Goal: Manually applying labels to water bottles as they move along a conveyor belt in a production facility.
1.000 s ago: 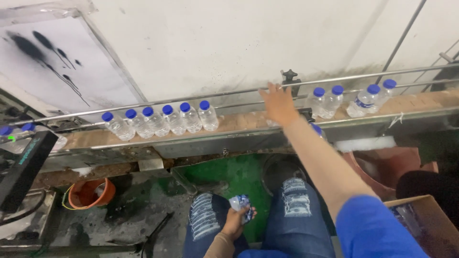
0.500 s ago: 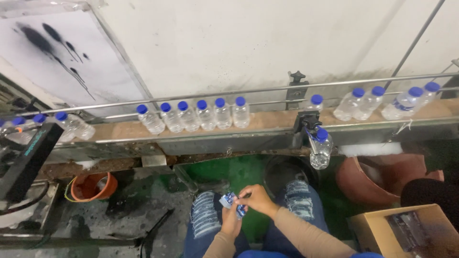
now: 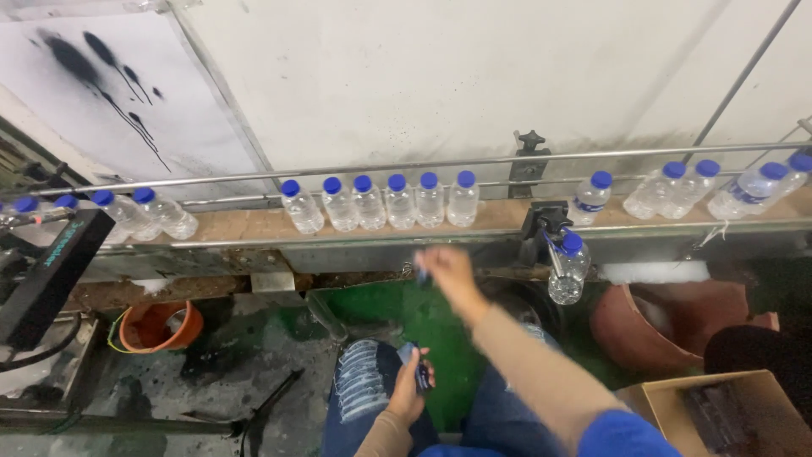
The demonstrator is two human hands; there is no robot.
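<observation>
Across the middle of the frame the conveyor carries a row of blue-capped bottles. My right hand, blurred, pinches one small label just below them; a rushed reach might topple bottles. At bottom centre, my left hand grips the label stack, which could slip.

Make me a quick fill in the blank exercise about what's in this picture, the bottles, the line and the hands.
1. The bottles on the conveyor all have ____ caps.
2. The left hand rests on the person's ____ and holds a small stack of labels.
3. The orange bucket stands on the ____ under the line.
4. One bottle hangs from a black clamp on the ____ edge of the conveyor.

Missing words: blue; knee; floor; front
</observation>
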